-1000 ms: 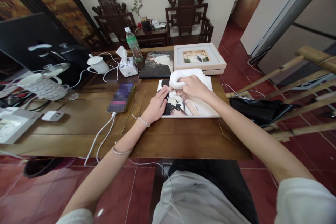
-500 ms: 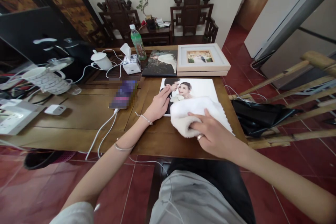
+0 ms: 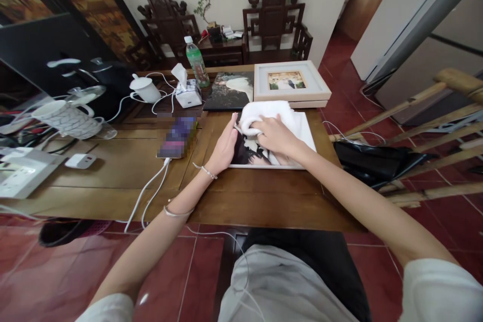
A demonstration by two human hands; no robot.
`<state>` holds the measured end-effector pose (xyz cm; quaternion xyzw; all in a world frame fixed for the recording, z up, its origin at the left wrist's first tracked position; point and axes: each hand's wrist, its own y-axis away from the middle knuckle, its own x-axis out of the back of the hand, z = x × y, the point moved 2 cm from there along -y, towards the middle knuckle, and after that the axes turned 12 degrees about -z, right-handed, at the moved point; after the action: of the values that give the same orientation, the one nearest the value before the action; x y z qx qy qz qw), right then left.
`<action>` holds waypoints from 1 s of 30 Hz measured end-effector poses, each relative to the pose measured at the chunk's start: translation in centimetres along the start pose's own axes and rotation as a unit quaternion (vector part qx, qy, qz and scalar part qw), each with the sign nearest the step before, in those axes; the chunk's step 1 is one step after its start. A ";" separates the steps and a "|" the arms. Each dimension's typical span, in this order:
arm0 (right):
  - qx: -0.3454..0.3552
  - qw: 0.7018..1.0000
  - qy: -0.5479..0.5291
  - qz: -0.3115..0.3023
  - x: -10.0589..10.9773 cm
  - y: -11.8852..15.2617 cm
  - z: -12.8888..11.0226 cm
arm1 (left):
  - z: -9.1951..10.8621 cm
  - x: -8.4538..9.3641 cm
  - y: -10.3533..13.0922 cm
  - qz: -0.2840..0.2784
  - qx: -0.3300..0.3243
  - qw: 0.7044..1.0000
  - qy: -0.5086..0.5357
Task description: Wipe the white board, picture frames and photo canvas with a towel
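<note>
A white-backed photo panel [image 3: 307,133] with a printed portrait lies flat on the wooden table. Along its left edge rests my left hand [image 3: 225,147], fingers stretched out and together, touching the side. My right hand [image 3: 277,136] grips a fluffy white cloth [image 3: 269,110] and presses it on the upper part of the panel. The cloth hides most of the picture; dark clothing and a bare arm show below it. Some fingertips of my right hand are buried in the folds.
Behind the panel lie a dark photo panel [image 3: 230,91] and light wooden frames [image 3: 292,93], stacked. To the left are a charging phone [image 3: 176,137], a tissue box [image 3: 188,94], a green bottle [image 3: 196,63], a lidded cup [image 3: 145,89] and a power strip [image 3: 28,173]. A bamboo rack [image 3: 415,121] stands right.
My right hand has pushed the cloth away from me, from the panel's near right part to its upper part. My left hand has slid off the picture to the left edge.
</note>
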<state>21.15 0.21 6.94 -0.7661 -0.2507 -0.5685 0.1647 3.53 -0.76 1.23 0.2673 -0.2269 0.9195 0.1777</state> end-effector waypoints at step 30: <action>-0.022 0.988 -0.152 0.020 2.2 -0.7 2.1 | 0.4 -0.6 -0.1 -0.099 -0.014 0.979 -0.179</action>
<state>22.86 2.36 8.40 -0.8517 -0.2451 -0.4478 0.1187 4.20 -1.01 1.25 0.4460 -0.2403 0.8314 0.2283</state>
